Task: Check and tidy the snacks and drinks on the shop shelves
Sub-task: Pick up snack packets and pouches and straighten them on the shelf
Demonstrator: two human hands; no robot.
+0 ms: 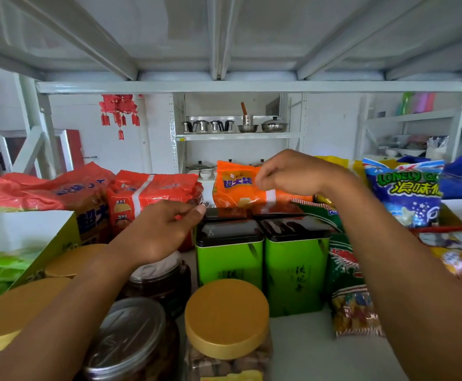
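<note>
Head view: right hand (pixel 290 171) pinches glossy orange bag (pixel 232 185); left hand (pixel 161 229), beside crinkly red bag (pixel 153 193), grip unclear.

Bright, even daylight; wide-angle bending at edges.

A green square metal tin with a black lid (pixel 230 259) stands mid-shelf, with a second green black-lidded tin (pixel 296 265) just beside it on its right. Behind them sits an orange plastic snack bag (pixel 235 185), with a red plastic snack bag (pixel 153 192) to its left. In front of the tins stands a clear plastic jar with a gold lid (pixel 225 317). A green shrimp-printed packet (pixel 345 266) lies just right of the tins, and a blue popcorn bag (pixel 403 196) stands behind it.
</note>
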